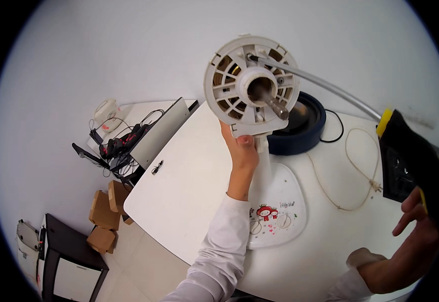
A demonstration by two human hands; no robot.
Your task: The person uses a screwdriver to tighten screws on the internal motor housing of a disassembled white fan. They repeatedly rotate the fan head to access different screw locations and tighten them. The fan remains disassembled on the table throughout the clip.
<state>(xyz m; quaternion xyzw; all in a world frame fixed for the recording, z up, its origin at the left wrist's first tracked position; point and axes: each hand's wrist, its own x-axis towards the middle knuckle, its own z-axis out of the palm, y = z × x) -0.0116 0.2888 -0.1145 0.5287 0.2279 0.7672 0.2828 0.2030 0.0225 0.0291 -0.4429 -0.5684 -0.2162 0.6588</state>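
The white electric fan's round motor housing (242, 90) faces me, slotted, with copper-coloured windings behind it and a metal shaft (280, 109) sticking out of its hub. My left hand (242, 152) is closed around the neck just under the housing, partly hidden by it. A long screwdriver (325, 85) with a black and yellow handle reaches in from the right; its tip meets a screw spot (250, 57) near the housing's upper rim. My right hand (415, 234) is curled at the handle's lower end. Below stands the fan's white base (280, 234) with two knobs and cartoon prints.
A dark blue round object (320, 123) with a black cord sits behind the fan. The fan's pale cord and plug (375, 186) lie on the white table (194, 166), beside a black tray (393, 171) of small parts. Cardboard boxes (104, 211) stand on the floor at left.
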